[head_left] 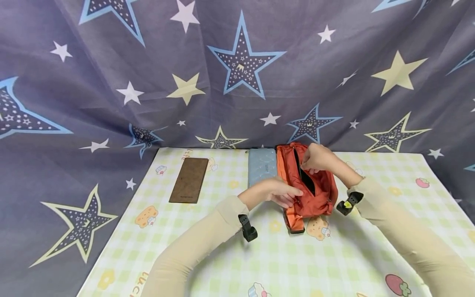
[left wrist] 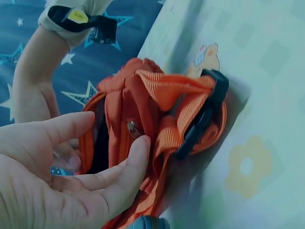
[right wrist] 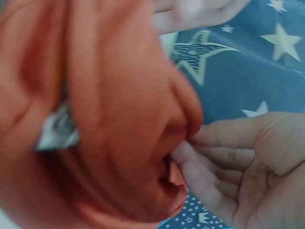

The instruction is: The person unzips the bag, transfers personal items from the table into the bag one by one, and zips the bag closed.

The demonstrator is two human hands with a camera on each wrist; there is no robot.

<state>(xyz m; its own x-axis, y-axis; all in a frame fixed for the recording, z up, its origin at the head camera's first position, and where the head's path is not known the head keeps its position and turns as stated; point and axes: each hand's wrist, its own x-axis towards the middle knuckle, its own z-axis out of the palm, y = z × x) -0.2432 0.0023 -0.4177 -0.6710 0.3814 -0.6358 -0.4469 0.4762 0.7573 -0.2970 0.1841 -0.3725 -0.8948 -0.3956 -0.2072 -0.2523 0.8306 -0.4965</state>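
A red-orange waist bag (head_left: 322,187) lies on the table, its long zipped mouth showing a dark inside. My right hand (head_left: 318,159) pinches the fabric at the mouth's far end; the right wrist view shows thumb and fingertips meeting on the bag's edge (right wrist: 188,112). At the near left end is my left hand (head_left: 272,190), thumb and fingers spread beside the mouth. In the left wrist view its fingertips lie against the bag's side, near a small zipper pull (left wrist: 133,128). An orange strap (left wrist: 164,88) with a black buckle (left wrist: 202,119) hangs off that end.
A light blue quilted wallet (head_left: 261,165) lies against the bag's left side, partly behind my left hand. Farther left is a flat brown wallet (head_left: 190,180). A checked cloth (head_left: 230,264) covers the table, and a starry curtain (head_left: 241,115) hangs along its back edge.
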